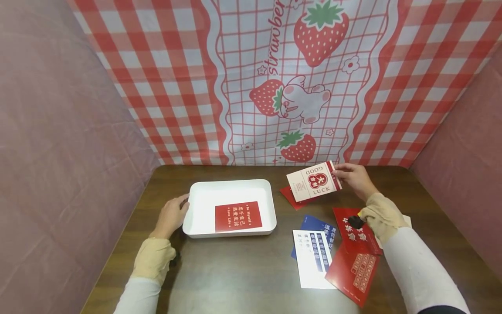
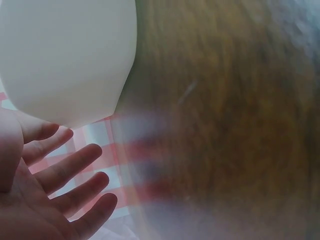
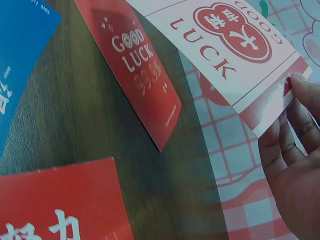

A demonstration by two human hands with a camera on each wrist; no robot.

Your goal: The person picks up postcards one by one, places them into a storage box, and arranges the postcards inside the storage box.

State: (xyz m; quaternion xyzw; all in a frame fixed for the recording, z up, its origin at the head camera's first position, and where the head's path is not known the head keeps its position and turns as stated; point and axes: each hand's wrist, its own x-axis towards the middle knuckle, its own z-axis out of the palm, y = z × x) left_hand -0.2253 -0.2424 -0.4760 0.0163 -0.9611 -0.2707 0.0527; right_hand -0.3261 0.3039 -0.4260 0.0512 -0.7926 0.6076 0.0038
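Between the thumb and fingers of my right hand (image 1: 354, 179) is the red-banded end of a white "GOOD LUCK" card (image 1: 313, 181), tilted and raised over a red card (image 3: 142, 75) on the table. My left hand (image 1: 171, 216) is at the left side of a white tray (image 1: 231, 192), its fingers spread and fairly straight in the left wrist view, the thumb tip right by the tray wall (image 2: 70, 100). Inside the tray, toward its front right, lies a red card with white lettering (image 1: 221, 218).
Right of the tray, a white card with blue text (image 1: 306, 274) overlaps a blue card (image 1: 311, 223). Two more red cards (image 1: 343, 274) lie beside them, partly under my right forearm. A strawberry-patterned cloth (image 1: 259, 144) hangs along the table's back edge.
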